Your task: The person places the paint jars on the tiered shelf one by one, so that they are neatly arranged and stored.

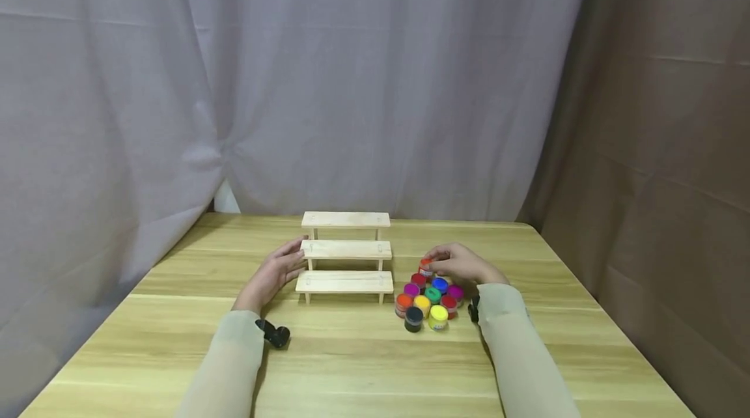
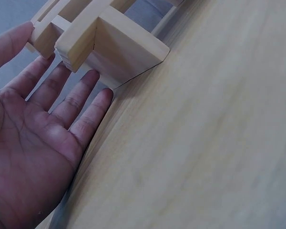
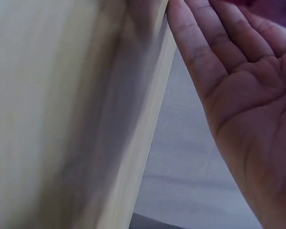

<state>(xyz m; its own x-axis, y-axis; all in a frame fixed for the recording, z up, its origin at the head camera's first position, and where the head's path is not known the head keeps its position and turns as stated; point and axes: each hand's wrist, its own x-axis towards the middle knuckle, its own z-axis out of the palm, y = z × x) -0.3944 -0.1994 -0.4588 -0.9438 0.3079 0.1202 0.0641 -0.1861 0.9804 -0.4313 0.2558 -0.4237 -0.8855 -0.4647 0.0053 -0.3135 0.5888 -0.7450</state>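
Observation:
A three-step wooden stand stands on the table. My left hand is at its left side, fingers spread and extended. In the left wrist view, the fingertips of that hand are right at the end of the stand. To the right of the stand is a cluster of small paint jars with coloured lids, among them a green jar, a black jar and a yellow jar. At the cluster's far side my right hand holds an orange-lidded jar between thumb and fingers.
The wooden table ends at a grey curtain behind and a brown curtain on the right. A black wrist camera projects from the left cuff, over the table. The jars stand close together.

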